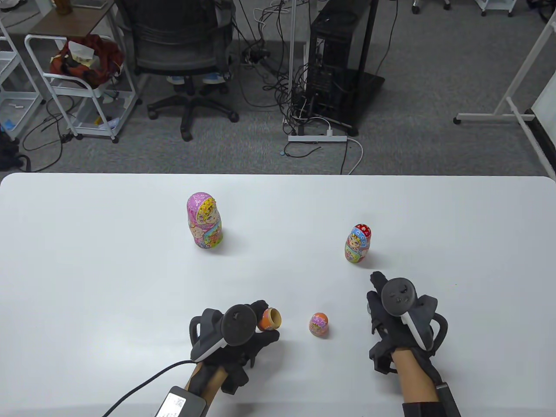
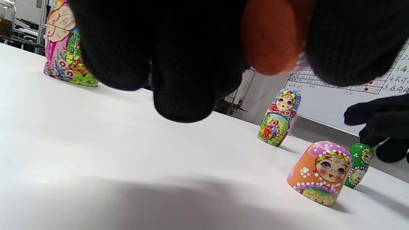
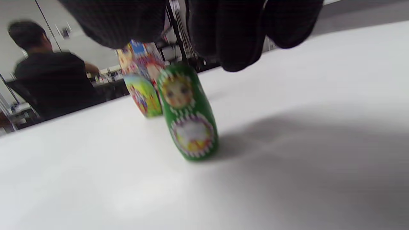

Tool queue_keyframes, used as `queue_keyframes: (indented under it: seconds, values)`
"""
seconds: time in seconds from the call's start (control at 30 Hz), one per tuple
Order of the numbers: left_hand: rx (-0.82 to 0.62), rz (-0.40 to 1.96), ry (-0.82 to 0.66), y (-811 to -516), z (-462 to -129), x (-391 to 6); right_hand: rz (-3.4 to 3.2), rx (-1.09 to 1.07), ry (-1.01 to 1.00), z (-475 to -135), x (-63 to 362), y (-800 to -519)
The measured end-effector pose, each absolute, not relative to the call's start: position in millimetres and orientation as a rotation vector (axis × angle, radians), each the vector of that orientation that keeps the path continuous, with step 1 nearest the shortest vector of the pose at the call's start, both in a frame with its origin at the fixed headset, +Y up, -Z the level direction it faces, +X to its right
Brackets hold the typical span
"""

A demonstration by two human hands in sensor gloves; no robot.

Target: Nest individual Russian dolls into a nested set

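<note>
The left hand [image 1: 236,336], low and left of centre in the table view, grips an orange doll half [image 1: 269,319], a hollow cup with its open mouth turned to the right of the frame. In the left wrist view the same orange piece [image 2: 273,38] sits pinched between dark gloved fingers [image 2: 183,64] at the top edge, held clear of the white table [image 1: 108,269].

An orange doll top half [image 1: 319,324] with a painted face stands rim-down on the table at lower centre, just right of the held piece and apart from it. A small green doll [image 2: 359,164] stands upright just behind it in the left wrist view.

The right hand [image 1: 402,315], at lower right of the table view, hovers over that green doll, which is hidden beneath it there. In the right wrist view its fingertips [image 3: 238,41] hang loosely spread just above the green doll and grip nothing; the view is blurred.

A red-scarfed doll [image 1: 358,244] stands upright at centre right, just beyond the right hand. A large pink doll [image 1: 204,220] stands upright left of centre, well apart from the others.
</note>
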State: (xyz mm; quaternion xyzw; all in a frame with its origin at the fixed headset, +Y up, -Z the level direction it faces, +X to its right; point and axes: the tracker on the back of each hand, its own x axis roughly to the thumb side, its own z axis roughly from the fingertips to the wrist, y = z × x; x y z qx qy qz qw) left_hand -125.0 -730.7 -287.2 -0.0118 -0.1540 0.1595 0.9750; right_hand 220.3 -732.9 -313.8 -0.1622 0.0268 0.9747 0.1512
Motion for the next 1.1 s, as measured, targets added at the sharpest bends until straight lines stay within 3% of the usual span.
queue_keyframes:
  seconds: [0.33,0.6,0.77,0.87,1.1]
  values:
    - [-0.031,0.318,-0.311,-731,-287,-125,2.874,-0.486,0.183,-319,216,-747]
    - [-0.029,0.310,-0.309,-731,-286,-124,2.911,-0.456,0.015,-315,210,-741]
    - [-0.019,0.310,-0.307,-731,-286,-125,2.659,-0.153,-0.175,-304,187,-715]
    - [-0.010,0.305,-0.306,-731,-286,-124,2.501,0.111,-0.192,-296,163,-703]
    - [0.005,0.304,-0.328,-729,-283,-119,2.399,0.401,-0.187,-277,119,-698]
